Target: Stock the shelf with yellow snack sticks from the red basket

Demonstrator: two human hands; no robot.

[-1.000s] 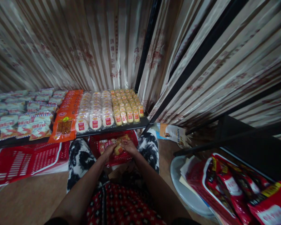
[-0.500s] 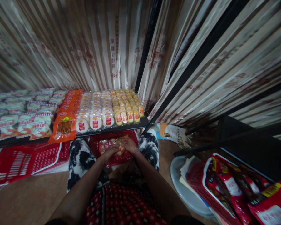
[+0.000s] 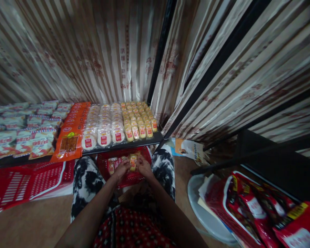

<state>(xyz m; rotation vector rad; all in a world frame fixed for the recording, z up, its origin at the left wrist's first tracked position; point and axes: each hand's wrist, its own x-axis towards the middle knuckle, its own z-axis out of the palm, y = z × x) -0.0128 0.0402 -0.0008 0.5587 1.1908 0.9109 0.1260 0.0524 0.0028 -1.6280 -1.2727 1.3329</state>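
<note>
Between my knees sits a red plastic basket (image 3: 137, 179) with a few small wrapped snacks in it. Above it, my left hand (image 3: 122, 169) and my right hand (image 3: 144, 167) close from either side on a small yellow wrapped snack (image 3: 133, 161) with a red-and-yellow label. It stands upright between my fingertips. Other wrapped snacks (image 3: 111, 166) lie in the basket left of my left hand. On the black shelf (image 3: 124, 146) just ahead, rows of similar yellow wrapped snacks (image 3: 138, 120) stand at the right end.
White round wrapped crackers (image 3: 104, 138), orange packs (image 3: 69, 134) and pale snack bags (image 3: 42, 141) line the shelf leftward. A second red basket (image 3: 28, 181) is under the shelf. At right, a basket of red bags (image 3: 255, 203) stands near black shelf bars (image 3: 204, 82); pleated curtains (image 3: 105, 51) hang behind.
The yellow snack has come up between my fingers and its label now faces me more plainly. My hands have shifted slightly; the camera view has tilted a little.
</note>
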